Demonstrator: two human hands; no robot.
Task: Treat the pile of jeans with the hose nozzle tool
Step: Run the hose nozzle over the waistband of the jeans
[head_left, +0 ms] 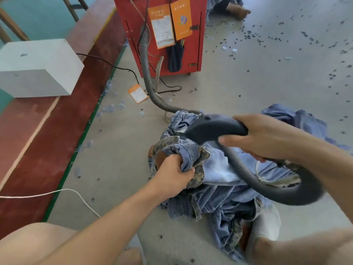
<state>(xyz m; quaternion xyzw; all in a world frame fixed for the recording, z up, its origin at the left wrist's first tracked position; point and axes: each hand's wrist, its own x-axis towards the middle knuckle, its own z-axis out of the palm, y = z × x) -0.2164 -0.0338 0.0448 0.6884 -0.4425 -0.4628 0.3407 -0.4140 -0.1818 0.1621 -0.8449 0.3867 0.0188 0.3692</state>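
A single head-worn wide-angle camera is looking forward and steeply down, hanging close above the pile of jeans [219,175], with the red machine [162,35] standing beyond it.

A grey concrete floor [248,83] fills most of the view, strewn with small dark scraps at the upper right and bluish lint along the left. A red cabinet [193,41] stands at the top centre, two orange tags [180,18] hanging on its front and a third card [137,93] lying on the floor before it. Left of it runs a dark red strip [63,119] edged in green, bearing a white box [38,67]. A black cable [107,64] and a white cord [57,192] trail across. Daylight is even and soft.
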